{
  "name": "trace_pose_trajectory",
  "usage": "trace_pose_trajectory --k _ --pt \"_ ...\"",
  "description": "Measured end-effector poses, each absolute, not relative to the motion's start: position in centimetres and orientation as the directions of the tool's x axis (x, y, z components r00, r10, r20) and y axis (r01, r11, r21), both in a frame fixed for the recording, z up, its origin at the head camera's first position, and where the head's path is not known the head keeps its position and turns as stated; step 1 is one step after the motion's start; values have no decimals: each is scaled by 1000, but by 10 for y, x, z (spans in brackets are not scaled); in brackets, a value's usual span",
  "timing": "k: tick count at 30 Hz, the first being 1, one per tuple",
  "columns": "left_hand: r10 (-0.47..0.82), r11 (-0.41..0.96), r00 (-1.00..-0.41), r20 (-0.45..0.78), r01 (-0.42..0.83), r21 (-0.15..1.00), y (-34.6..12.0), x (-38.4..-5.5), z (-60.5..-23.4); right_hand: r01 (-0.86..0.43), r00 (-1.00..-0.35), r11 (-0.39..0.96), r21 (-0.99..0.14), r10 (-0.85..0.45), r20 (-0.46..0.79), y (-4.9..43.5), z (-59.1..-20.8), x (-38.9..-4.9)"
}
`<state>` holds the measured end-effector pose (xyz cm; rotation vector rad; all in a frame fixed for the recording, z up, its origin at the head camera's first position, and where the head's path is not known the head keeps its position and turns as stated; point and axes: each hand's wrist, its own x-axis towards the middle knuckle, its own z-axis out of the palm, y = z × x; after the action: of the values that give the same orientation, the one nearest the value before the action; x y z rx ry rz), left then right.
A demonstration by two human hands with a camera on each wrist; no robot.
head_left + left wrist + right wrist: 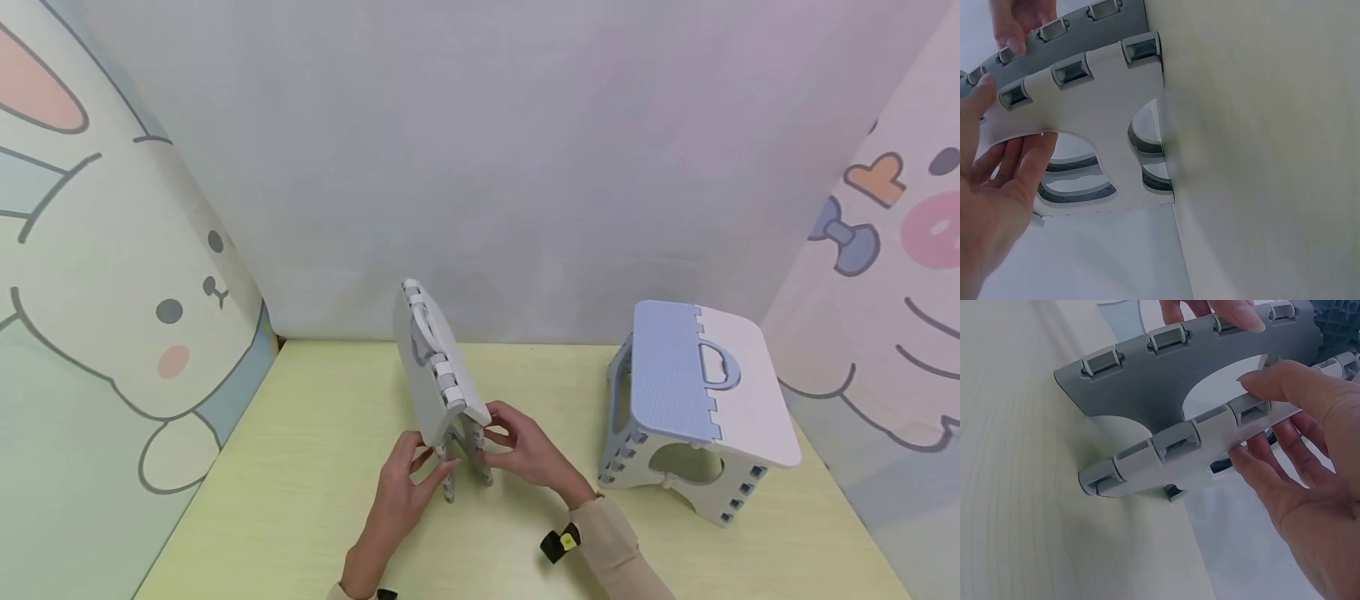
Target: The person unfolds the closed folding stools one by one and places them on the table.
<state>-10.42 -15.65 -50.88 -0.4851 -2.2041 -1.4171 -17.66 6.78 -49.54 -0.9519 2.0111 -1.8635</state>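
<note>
A grey and white folding stool (463, 360) stands partly folded on the table, its two top halves tilted up to a ridge with a carry handle (424, 327). My left hand (397, 492) grips the left half of the near leg panel. In the left wrist view, its fingers reach through the cutout of that panel (1100, 87), thumb near the hinged edge. The right half is pinched by my right hand (528, 450). Seen from the right wrist, the thumb lies over the hinge edge (1175, 440) with the other fingers beneath. A gap separates the two leg halves.
To the right stands a second folding stool (675, 367), fully unfolded, with a blue and white top. The pale yellow table (315, 467) meets a plain grey backdrop (480, 167) behind. Cartoon-printed panels (112, 292) flank both sides.
</note>
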Motion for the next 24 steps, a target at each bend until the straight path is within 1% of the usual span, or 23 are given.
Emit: trace_pose_trajectory --k 5,24 --pt "38 403 -823 567 532 745 -157 -104 -508 -299 -763 -13 -954 -598 247 70 -496 -177" --pt "34 426 -841 540 501 753 -163 -102 -505 -319 -767 -8 -948 -585 263 75 -497 -180"
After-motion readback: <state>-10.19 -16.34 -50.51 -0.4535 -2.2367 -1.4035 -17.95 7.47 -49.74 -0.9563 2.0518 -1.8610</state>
